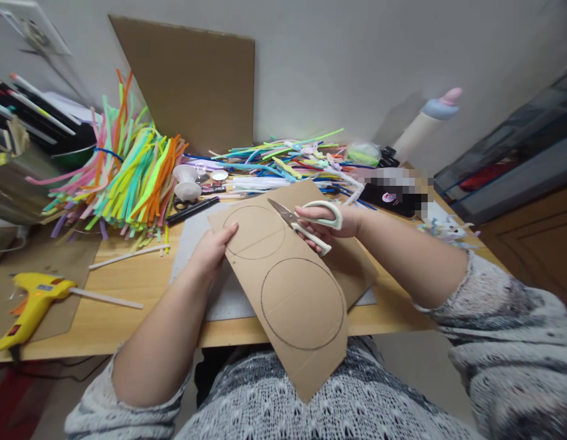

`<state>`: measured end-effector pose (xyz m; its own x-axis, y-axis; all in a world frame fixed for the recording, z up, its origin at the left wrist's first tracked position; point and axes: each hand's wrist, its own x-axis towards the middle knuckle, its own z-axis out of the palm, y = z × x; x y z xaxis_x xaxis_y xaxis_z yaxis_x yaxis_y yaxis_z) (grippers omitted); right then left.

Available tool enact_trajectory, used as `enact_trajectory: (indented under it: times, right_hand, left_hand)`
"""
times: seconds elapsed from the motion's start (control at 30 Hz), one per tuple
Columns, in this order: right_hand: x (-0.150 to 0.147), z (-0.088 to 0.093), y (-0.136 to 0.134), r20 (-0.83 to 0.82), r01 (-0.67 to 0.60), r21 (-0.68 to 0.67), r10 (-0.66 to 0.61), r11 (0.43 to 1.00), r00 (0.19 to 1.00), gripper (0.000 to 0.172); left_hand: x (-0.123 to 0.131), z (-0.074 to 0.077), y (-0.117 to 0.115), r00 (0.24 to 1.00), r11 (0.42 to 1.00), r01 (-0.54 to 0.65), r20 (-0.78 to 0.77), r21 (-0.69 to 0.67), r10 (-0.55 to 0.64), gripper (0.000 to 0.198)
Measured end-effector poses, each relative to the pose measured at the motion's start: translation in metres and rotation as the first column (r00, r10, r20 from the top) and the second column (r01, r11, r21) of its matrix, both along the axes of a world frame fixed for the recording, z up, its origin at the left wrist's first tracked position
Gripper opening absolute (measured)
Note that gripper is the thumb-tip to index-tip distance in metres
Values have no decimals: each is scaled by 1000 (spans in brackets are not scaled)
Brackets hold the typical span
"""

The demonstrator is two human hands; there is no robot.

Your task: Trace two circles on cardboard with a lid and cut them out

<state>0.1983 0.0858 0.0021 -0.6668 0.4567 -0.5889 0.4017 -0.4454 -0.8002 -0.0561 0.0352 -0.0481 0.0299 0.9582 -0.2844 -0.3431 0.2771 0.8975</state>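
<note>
My left hand (pixel 214 247) grips the left edge of a brown cardboard piece (pixel 249 284), thumb on top and the other fingers hidden beneath. Two circles are drawn on the cardboard in dark line, one near the far end and one closer to my body. In my right hand (pixel 331 223) is a pair of scissors (pixel 320 214) with pale green-white handles, fingers through the loops. The blades lie over the cardboard's right side by the far circle, slightly parted. Whether they bite into the edge I cannot tell. The near corner of the cardboard overhangs the table toward my lap.
A yellow glue gun (pixel 35 299) with a glue stick lies at left. Behind stand a bundle of colourful pipe cleaners (pixel 136 177), a white spool (pixel 188 182) and a cardboard sheet (pixel 200 85) against the wall. A black phone-like object (pixel 388 198) and a tall white bottle (pixel 423 125) are at right.
</note>
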Motion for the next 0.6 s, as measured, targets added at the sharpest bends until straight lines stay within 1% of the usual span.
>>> enact_trajectory:
  times: [0.1, 0.2, 0.33, 0.4, 0.5, 0.6]
  right_hand:
    - [-3, 1, 7, 10, -14, 14, 14, 1000, 1000, 59]
    - [-6, -1, 9, -38, -10, 31, 11, 999, 999, 55]
    - [-13, -6, 7, -44, 103, 137, -97, 985, 994, 45]
    - [-16, -8, 6, -30, 157, 167, -154, 973, 988, 40]
    - [-18, -10, 4, -8, 203, 178, -205, 963, 979, 37]
    - [-18, -9, 2, 5, 233, 235, -241, 944, 971, 37]
  left_hand:
    - [-3, -1, 3, 1000, 1000, -17, 10, -7, 17, 29]
    - [-5, -2, 7, 999, 999, -30, 28, -24, 31, 26]
    - [-7, -4, 11, 998, 998, -28, 59, -60, 32, 23]
    - [-7, -5, 12, 997, 996, -16, 72, -87, 22, 21]
    - [-8, -6, 14, 996, 993, 4, 88, -116, 6, 21]
    - [-10, -7, 16, 995, 991, 25, 100, -131, -12, 23]
